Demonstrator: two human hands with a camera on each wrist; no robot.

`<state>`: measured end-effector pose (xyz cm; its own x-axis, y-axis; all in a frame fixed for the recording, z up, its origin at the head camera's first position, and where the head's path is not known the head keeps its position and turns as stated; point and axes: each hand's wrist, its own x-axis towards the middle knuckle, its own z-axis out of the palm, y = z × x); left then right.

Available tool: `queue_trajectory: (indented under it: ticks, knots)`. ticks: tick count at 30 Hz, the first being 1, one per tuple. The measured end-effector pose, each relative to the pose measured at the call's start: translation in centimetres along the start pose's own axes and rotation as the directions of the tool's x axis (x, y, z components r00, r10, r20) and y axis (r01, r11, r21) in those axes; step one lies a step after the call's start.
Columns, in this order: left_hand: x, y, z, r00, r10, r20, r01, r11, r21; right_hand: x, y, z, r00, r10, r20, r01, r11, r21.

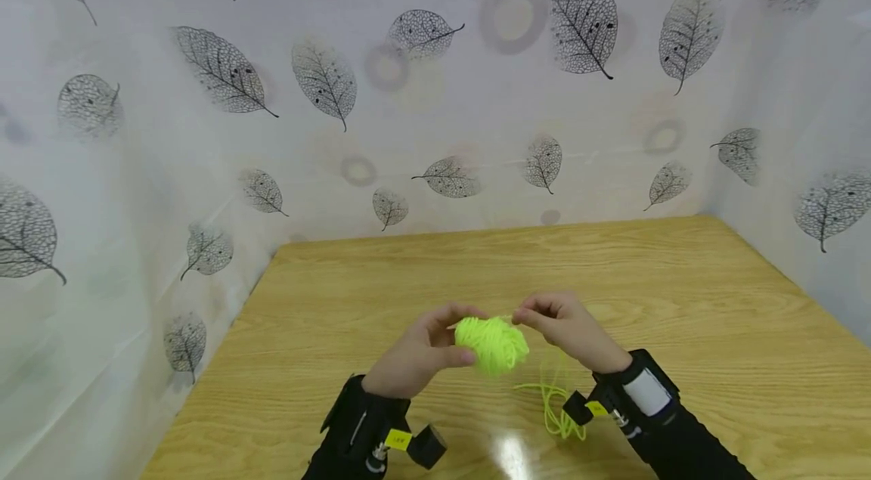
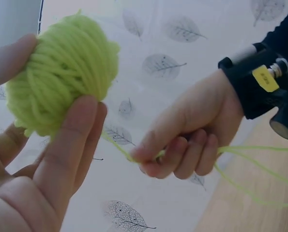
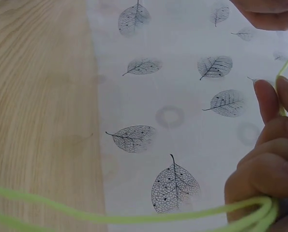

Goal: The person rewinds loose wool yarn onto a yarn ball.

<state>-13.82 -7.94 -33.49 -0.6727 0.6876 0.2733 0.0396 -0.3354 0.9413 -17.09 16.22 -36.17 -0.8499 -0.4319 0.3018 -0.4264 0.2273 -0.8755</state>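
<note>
Black sleeves [image 1: 697, 444] foremost, left hand [image 1: 413, 355] curls round yarn ball [image 1: 493, 346], right hand [image 1: 578, 334] pinches strand [image 2: 116, 146].

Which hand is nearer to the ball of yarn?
Left. The left hand grips the ball of yarn; the right hand is to its right, pinching the strand leading from it.

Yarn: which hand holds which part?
Left hand grips the yarn ball by its sides; right hand pinches the strand a short way off the ball.
</note>
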Motion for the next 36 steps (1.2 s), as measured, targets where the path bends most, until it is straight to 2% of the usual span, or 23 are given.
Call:
queue_trajectory:
  ticks: [4,6,8,10,13,16,18,22,25,28,30,33,36]
  knots:
    - [0.1,0.1,0.0,0.993,0.035,-0.112,-0.034,0.999,0.006,0.3,0.7,0.8,0.999,0.002,0.035,-0.001,0.999,-0.034]
    - [0.1,0.2,0.0,0.983,0.040,-0.178,-0.040,0.999,0.000,0.4,0.9,1.2,0.998,0.010,0.065,-0.008,0.999,-0.040]
    - [0.1,0.3,0.1,0.967,0.040,-0.252,-0.044,0.999,-0.009,0.4,0.9,1.6,0.995,0.025,0.093,-0.020,0.998,-0.053]
    - [0.2,0.3,0.2,0.942,0.040,-0.333,-0.047,0.999,-0.014,0.4,1.0,1.9,0.992,0.034,0.122,-0.026,0.997,-0.066]
    - [0.5,0.3,0.3,0.889,0.047,-0.455,-0.056,0.998,-0.008,0.3,0.8,2.4,0.988,0.019,0.154,-0.001,0.993,-0.117]
    - [0.8,0.2,0.2,0.834,0.072,-0.548,-0.059,0.997,0.042,0.1,0.5,2.7,0.982,0.013,0.189,0.017,0.987,-0.159]
    - [1.0,0.0,0.1,0.802,0.093,-0.590,-0.047,0.995,0.093,-0.1,0.1,2.9,0.977,0.018,0.214,0.021,0.984,-0.176]
    - [1.2,-0.5,-0.1,0.758,0.130,-0.639,-0.008,0.982,0.190,-0.4,-0.9,3.2,0.964,0.022,0.264,0.029,0.982,-0.188]
    - [1.4,-0.9,-0.2,0.733,0.157,-0.662,0.024,0.966,0.256,-0.7,-2.0,3.4,0.956,0.004,0.293,0.057,0.978,-0.201]
    - [1.4,-1.2,-0.3,0.724,0.187,-0.664,0.048,0.947,0.318,-1.1,-3.0,3.4,0.947,-0.020,0.321,0.086,0.977,-0.196]
    - [1.4,-1.3,-0.4,0.730,0.201,-0.654,0.066,0.931,0.360,-1.3,-3.6,3.3,0.941,-0.038,0.335,0.108,0.976,-0.190]
    - [1.4,-1.6,-0.4,0.750,0.221,-0.623,0.107,0.890,0.444,-1.7,-4.4,3.1,0.939,-0.073,0.337,0.145,0.971,-0.192]
    - [1.3,-1.7,-0.4,0.782,0.223,-0.582,0.150,0.839,0.523,-2.1,-5.1,2.6,0.941,-0.123,0.316,0.189,0.964,-0.189]
